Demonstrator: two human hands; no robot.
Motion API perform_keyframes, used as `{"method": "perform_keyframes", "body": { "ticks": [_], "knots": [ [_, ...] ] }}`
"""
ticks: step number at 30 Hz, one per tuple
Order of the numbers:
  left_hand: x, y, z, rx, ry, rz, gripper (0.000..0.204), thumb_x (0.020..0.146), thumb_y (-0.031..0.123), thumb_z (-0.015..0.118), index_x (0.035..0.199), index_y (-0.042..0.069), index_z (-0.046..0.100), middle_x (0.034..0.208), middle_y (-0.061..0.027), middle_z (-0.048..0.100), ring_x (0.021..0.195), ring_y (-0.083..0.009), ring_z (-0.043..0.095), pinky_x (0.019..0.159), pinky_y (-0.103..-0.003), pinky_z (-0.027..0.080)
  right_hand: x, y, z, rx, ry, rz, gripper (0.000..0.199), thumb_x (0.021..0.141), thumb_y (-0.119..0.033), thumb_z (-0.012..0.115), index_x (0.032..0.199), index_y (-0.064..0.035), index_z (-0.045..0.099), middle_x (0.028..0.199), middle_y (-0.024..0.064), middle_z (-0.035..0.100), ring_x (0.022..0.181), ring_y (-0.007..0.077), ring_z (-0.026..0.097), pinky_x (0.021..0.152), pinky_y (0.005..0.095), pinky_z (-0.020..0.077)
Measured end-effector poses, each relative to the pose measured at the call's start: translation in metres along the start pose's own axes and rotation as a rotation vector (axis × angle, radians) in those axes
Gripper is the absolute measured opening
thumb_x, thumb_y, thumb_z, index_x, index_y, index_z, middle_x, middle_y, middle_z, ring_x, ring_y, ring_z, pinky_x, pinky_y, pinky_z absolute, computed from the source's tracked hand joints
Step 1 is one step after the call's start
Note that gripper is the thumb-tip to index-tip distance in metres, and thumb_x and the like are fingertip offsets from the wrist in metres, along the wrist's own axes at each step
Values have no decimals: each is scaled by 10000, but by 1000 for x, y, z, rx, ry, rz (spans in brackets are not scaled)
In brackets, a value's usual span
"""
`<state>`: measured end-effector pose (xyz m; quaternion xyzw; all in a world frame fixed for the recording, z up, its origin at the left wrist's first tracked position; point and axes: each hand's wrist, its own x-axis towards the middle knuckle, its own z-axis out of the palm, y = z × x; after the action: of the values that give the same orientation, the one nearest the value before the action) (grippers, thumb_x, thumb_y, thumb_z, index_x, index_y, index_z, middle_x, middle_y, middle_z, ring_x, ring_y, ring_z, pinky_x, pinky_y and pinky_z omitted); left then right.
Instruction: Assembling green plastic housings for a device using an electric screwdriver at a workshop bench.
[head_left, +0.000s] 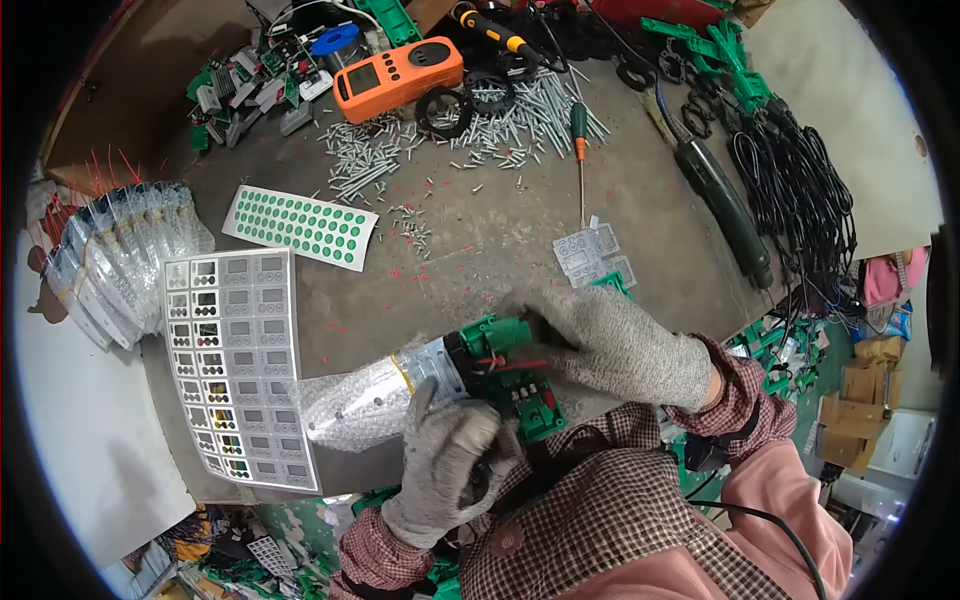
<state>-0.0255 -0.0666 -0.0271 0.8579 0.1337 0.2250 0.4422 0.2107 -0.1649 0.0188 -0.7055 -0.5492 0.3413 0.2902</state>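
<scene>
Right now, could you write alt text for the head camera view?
Two gloved hands, left and right, hold a green circuit board assembly beside a bubble-wrap pouch on a cluttered workbench strewn with screws.

Bright, even overhead light — soft shadows, sharp centre, fisheye-bent dark rim.

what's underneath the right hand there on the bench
Under the right hand sits a green plastic housing with red wires, and the left hand grips the green part below it. The glove covers the housing's right end.
</scene>
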Motion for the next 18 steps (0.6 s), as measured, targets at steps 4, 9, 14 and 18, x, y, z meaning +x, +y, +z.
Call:
{"method": "perform_keyframes", "body": {
  "ticks": [4,9,14,18],
  "knots": [
    [-2,-5,0,87,-117,176,338,857,251,797,1070,99,583,883,-77,673,940,-341,715,1178,-704,196,-3,0,2,33,-68,24,368,962,-193,687,1293,-75,580,1053,165,657,967,328,674,814,402,531],
    [-10,-5,2,56,-23,156,369,887,262,780,1167,157,564,955,-89,706,938,-317,717,1164,-683,253,-3,1,2,16,-68,9,443,971,-302,642,1330,-63,539,961,245,665,896,424,674,757,479,539],
    [-9,-7,-6,35,-81,182,355,880,281,784,1141,155,579,1001,-92,708,977,-301,705,1156,-657,288,-4,3,0,91,-68,-8,416,970,-292,643,1299,-55,552,986,252,662,925,428,669,776,482,540],
    [-8,-7,-6,27,-100,206,346,866,276,793,1117,152,590,1036,-94,706,988,-298,691,1138,-635,318,-6,-1,-3,149,-71,-15,391,971,-290,645,1265,-46,561,1011,253,659,940,437,662,788,482,541]
  ]
}}
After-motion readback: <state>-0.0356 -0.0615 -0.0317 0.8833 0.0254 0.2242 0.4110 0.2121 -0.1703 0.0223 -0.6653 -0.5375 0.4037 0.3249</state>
